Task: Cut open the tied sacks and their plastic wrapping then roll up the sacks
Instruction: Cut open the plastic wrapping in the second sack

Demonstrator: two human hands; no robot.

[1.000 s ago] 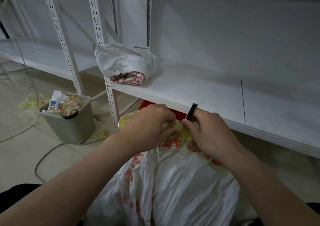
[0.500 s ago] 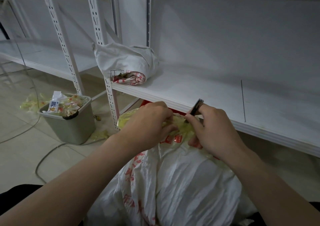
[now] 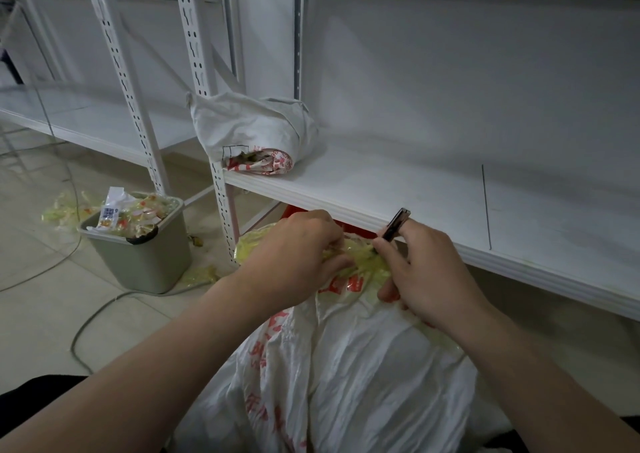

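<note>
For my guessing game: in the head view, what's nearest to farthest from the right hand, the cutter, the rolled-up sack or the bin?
1. Cutter: held in the right hand itself.
2. Rolled-up sack: on the shelf, up and to the left.
3. Bin: on the floor, far left.

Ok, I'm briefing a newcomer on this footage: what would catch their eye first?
First, the two hands at centre: the left hand grips the yellowish plastic wrapping atop a white sack with red print, while the right hand holds a small dark cutter to it. Behind, a rolled-up sack lies on the white shelf; a grey bin heaped with plastic scraps stands at left.
</note>
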